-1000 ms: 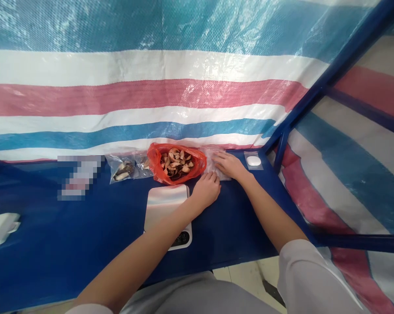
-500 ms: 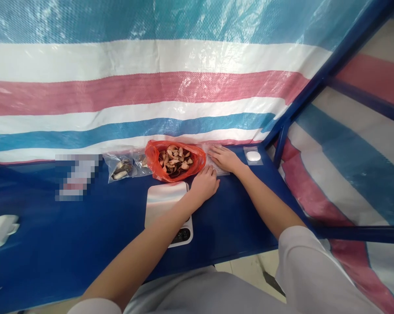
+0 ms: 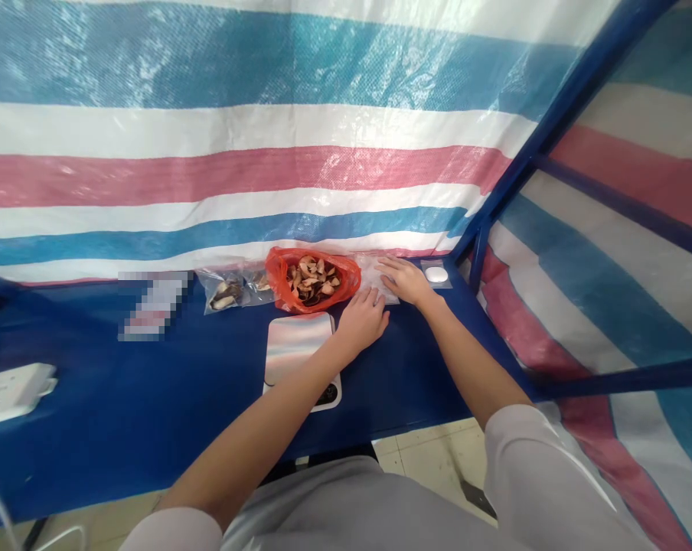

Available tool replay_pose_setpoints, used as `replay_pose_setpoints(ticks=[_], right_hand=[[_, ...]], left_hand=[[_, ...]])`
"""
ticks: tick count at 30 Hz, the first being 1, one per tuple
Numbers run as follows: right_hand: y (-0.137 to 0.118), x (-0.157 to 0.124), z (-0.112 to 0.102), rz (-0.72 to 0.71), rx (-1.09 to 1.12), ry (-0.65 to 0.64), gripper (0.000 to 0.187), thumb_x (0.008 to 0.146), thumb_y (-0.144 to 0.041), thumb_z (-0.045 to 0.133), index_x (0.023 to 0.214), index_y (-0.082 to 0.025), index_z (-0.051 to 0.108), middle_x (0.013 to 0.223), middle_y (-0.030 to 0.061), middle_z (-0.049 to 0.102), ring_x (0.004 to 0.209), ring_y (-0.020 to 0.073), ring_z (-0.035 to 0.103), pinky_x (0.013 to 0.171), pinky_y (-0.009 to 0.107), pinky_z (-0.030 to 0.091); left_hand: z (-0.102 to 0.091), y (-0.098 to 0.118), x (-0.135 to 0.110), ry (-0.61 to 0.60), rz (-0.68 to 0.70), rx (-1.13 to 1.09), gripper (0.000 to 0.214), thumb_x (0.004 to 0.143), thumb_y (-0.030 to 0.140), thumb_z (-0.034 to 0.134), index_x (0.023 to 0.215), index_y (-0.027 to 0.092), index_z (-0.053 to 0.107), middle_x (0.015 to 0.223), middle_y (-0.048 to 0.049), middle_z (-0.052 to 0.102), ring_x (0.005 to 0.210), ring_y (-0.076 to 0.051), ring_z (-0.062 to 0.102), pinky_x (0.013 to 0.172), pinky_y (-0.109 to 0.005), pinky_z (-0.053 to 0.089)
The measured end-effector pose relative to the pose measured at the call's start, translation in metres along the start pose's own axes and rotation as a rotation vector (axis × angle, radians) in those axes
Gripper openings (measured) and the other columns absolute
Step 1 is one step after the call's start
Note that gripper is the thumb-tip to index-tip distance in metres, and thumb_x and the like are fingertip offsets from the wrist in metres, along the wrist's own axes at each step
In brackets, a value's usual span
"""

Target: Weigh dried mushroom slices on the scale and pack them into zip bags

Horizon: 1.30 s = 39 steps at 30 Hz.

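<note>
My right hand (image 3: 402, 278) lies flat, fingers stretched out, on a stack of clear plastic bags (image 3: 374, 274) at the back of the blue table (image 3: 151, 398). Just in front of it my left hand (image 3: 362, 320) rests on the table with its fingers curled at the near edge of those bags; whether it grips one I cannot tell. Left of both hands an open red plastic bag (image 3: 312, 280) holds dried brown slices. A small silver kitchen scale (image 3: 301, 358) sits under my left forearm.
Small clear bags with dried pieces (image 3: 233, 291) lie left of the red bag. A small white round object in a clear wrapper (image 3: 436, 274) sits at the back right corner. A white power strip (image 3: 11, 392) lies far left. A striped tarp wall (image 3: 266, 153) and blue frame poles (image 3: 484, 229) close in the table.
The camera has tilted and drawn back, so more of the floor and the power strip show. Both hands stay on the clear bags with barely any shift.
</note>
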State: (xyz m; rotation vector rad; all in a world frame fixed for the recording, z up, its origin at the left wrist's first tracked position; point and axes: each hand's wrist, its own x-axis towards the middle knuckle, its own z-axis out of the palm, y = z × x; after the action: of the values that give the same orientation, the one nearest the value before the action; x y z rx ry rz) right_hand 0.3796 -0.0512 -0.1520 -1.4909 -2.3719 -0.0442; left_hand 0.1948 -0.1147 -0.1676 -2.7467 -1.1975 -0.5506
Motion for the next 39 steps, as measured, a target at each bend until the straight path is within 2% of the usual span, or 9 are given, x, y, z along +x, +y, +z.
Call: replay_pose_setpoints(ticks=[4, 8, 11, 14, 18, 23, 27, 32, 39], right_hand=[[-0.009, -0.027, -0.005, 0.051, 0.039, 0.032, 0.035, 0.099, -0.023, 0.052, 0.127, -0.019, 0.072, 0.143, 0.0081, 0.064, 0.142, 0.0275, 0.052, 0.118, 0.045, 0.044], [-0.033, -0.049, -0.001, 0.073, 0.067, 0.048, 0.03, 0.099, -0.023, 0.052, 0.118, -0.021, 0.075, 0.141, 0.0072, 0.066, 0.139, 0.0265, 0.055, 0.116, 0.044, 0.047], [-0.058, -0.058, 0.004, 0.062, 0.083, 0.051, 0.03, 0.1, -0.025, 0.051, 0.116, -0.023, 0.076, 0.14, 0.0051, 0.067, 0.139, 0.0259, 0.056, 0.116, 0.044, 0.047], [-0.078, -0.058, 0.01, 0.067, 0.096, 0.046, 0.032, 0.099, -0.025, 0.051, 0.122, -0.023, 0.073, 0.142, 0.0048, 0.066, 0.14, 0.026, 0.054, 0.116, 0.044, 0.047], [-0.095, -0.054, 0.023, 0.108, 0.094, 0.024, 0.035, 0.099, -0.027, 0.05, 0.128, -0.025, 0.069, 0.145, 0.0056, 0.063, 0.142, 0.0272, 0.052, 0.116, 0.046, 0.047], [-0.105, -0.057, 0.043, 0.165, 0.053, 0.048, 0.039, 0.1, -0.03, 0.048, 0.133, -0.022, 0.067, 0.151, 0.0109, 0.056, 0.145, 0.0298, 0.048, 0.12, 0.051, 0.041], [-0.109, -0.06, 0.052, 0.183, 0.046, 0.051, 0.041, 0.102, -0.032, 0.043, 0.135, -0.02, 0.066, 0.153, 0.0123, 0.054, 0.147, 0.0305, 0.045, 0.121, 0.053, 0.039], [-0.11, -0.06, 0.055, 0.192, 0.035, 0.014, 0.043, 0.104, -0.036, 0.043, 0.14, -0.023, 0.062, 0.155, 0.0108, 0.052, 0.148, 0.0306, 0.043, 0.122, 0.055, 0.035], [-0.109, -0.058, 0.056, 0.21, 0.036, -0.009, 0.044, 0.104, -0.039, 0.043, 0.143, -0.027, 0.059, 0.157, 0.0071, 0.05, 0.15, 0.0298, 0.041, 0.124, 0.055, 0.032]], left_hand=[[-0.022, 0.003, -0.015, 0.057, 0.043, 0.014, 0.037, 0.101, 0.03, 0.047, 0.124, 0.01, 0.066, 0.136, -0.0194, 0.066, 0.133, -0.033, 0.059, 0.111, -0.047, 0.047], [-0.043, -0.01, -0.037, 0.113, -0.002, 0.006, 0.034, 0.101, 0.032, 0.046, 0.122, 0.016, 0.069, 0.134, -0.0145, 0.069, 0.132, -0.031, 0.06, 0.113, -0.047, 0.045], [-0.06, -0.03, -0.056, 0.13, -0.062, 0.006, 0.036, 0.101, 0.033, 0.046, 0.122, 0.017, 0.07, 0.135, -0.0139, 0.068, 0.132, -0.03, 0.059, 0.116, -0.049, 0.041], [-0.075, -0.055, -0.077, 0.144, -0.155, 0.019, 0.038, 0.101, 0.035, 0.045, 0.124, 0.017, 0.07, 0.134, -0.013, 0.069, 0.132, -0.03, 0.059, 0.117, -0.048, 0.039], [-0.086, -0.09, -0.107, 0.172, -0.288, 0.01, 0.037, 0.1, 0.036, 0.043, 0.118, 0.021, 0.072, 0.129, -0.0102, 0.072, 0.128, -0.028, 0.062, 0.118, -0.048, 0.037], [-0.082, -0.132, -0.144, 0.221, -0.443, -0.017, 0.042, 0.1, 0.037, 0.04, 0.124, 0.018, 0.07, 0.136, -0.0129, 0.068, 0.132, -0.028, 0.059, 0.12, -0.048, 0.036], [-0.07, -0.154, -0.163, 0.146, -0.493, 0.009, 0.048, 0.099, 0.038, 0.042, 0.132, 0.014, 0.066, 0.146, -0.0168, 0.059, 0.141, -0.032, 0.05, 0.123, -0.049, 0.032], [-0.057, -0.163, -0.173, 0.074, -0.475, 0.033, 0.051, 0.098, 0.04, 0.044, 0.139, 0.016, 0.063, 0.156, -0.0168, 0.05, 0.15, -0.035, 0.039, 0.125, -0.056, 0.026], [-0.051, -0.164, -0.176, 0.026, -0.502, 0.07, 0.051, 0.098, 0.042, 0.043, 0.139, 0.02, 0.063, 0.156, -0.0143, 0.051, 0.148, -0.035, 0.041, 0.123, -0.059, 0.028]])
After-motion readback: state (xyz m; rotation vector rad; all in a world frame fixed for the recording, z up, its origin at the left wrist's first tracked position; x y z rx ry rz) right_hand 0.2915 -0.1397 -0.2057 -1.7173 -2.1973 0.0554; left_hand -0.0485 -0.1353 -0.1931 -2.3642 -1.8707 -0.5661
